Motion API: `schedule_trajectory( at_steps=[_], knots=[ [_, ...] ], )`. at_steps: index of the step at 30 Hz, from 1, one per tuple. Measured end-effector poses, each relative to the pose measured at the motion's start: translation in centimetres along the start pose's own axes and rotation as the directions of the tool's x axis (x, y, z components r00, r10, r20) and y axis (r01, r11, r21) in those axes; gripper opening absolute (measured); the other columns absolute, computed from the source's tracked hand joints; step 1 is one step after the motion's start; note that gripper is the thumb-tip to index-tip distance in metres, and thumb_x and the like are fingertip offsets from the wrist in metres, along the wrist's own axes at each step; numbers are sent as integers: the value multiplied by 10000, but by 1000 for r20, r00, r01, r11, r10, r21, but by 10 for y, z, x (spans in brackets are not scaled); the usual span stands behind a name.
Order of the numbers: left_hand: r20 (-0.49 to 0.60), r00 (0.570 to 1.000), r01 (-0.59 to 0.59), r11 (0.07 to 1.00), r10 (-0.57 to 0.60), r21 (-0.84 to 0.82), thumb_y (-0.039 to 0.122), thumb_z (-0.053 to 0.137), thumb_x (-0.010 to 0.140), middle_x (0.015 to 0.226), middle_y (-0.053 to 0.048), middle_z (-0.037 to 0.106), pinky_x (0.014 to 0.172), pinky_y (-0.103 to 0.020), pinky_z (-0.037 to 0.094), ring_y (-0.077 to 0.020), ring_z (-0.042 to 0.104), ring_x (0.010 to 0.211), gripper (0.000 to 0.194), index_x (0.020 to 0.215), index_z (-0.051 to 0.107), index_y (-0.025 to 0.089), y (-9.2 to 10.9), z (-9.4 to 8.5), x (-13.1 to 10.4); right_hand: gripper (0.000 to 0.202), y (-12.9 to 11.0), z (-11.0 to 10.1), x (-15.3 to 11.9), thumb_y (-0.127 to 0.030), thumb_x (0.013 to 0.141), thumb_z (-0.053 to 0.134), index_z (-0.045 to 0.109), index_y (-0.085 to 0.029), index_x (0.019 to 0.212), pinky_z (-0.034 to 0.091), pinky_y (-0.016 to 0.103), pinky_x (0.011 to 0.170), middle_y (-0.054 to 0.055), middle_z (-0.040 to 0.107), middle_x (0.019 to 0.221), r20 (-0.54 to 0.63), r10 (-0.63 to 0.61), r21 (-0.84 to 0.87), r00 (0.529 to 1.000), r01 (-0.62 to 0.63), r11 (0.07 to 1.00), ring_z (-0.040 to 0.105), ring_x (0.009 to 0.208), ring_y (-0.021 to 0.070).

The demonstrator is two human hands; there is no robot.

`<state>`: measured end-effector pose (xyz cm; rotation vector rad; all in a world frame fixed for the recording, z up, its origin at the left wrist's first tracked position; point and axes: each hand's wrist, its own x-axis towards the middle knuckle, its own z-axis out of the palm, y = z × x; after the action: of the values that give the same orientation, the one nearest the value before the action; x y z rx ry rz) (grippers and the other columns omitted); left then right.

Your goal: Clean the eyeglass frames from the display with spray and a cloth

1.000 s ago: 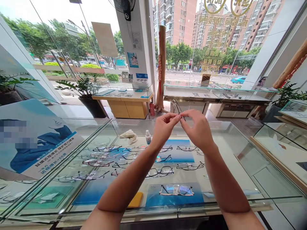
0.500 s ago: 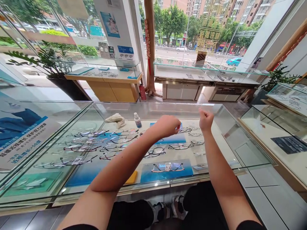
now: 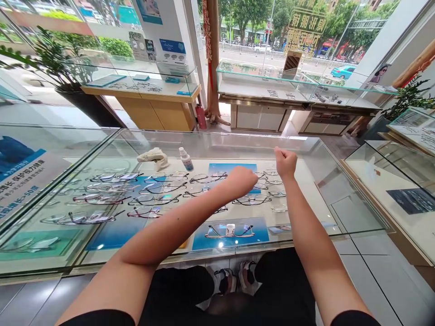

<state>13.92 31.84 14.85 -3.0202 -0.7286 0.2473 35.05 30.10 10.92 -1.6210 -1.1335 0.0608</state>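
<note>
Both of my hands are closed into fists above the glass top of a display case [image 3: 217, 136], and nothing sticks out of either. My left hand [image 3: 244, 181] has its back turned up and its fingers curled under. It hangs over a blue card and the eyeglasses [image 3: 251, 199] inside the case. To its right, my right hand [image 3: 286, 162] is a fist with the thumb side showing. Whether either hand touches the glass I cannot tell. A white spray bottle [image 3: 186, 159] and a crumpled pale cloth [image 3: 154, 158] lie to the left of my hands.
Rows of eyeglasses [image 3: 115, 177] fill the case's left side. One pair [image 3: 229, 230] rests on a blue card at the front. Beyond stand a wooden cabinet [image 3: 152, 111], a tree-trunk post [image 3: 213, 68] and a red fire extinguisher [image 3: 200, 116]. Another glass case [image 3: 380, 181] is at right.
The view has tipped down and shifted slightly. My left hand's fingers have turned further under, and my right fist has rotated so its thumb lies closer in.
</note>
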Motion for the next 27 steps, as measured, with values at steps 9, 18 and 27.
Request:
schedule_trajectory(
  at_steps=[9, 18, 27],
  knots=[
    [-18, 1000, 6, 998, -7, -65, 206, 623, 999, 929, -185, 789, 707, -363, 440, -294, 742, 827, 226, 940, 828, 132, 1, 0, 0, 550, -4, 1, -1, -471, 984, 532, 176, -265, 619, 226, 344, 606, -50, 162, 596, 36, -15, 19, 999, 15, 1000, 184, 615, 136],
    [-154, 985, -90, 996, 84, -27, 131, 595, 934, 1194, -143, 811, 936, -436, 403, -335, 638, 1173, 264, 1040, 834, 170, -18, 3, 1, 663, -2, 1, 0, -675, 977, 521, 160, -276, 591, 220, 346, 583, -51, 153, 581, 48, -14, 160, 999, 6, 987, 162, 602, 136],
    [-157, 987, -54, 996, 43, -65, 163, 652, 900, 1039, -157, 826, 971, -442, 361, -330, 642, 1105, 164, 883, 814, 175, -21, 16, 4, 670, -4, 0, 1, -664, 980, 533, 154, -281, 583, 236, 336, 551, -54, 147, 574, 64, 34, 257, 997, -49, 965, 141, 590, 140]
  ],
)
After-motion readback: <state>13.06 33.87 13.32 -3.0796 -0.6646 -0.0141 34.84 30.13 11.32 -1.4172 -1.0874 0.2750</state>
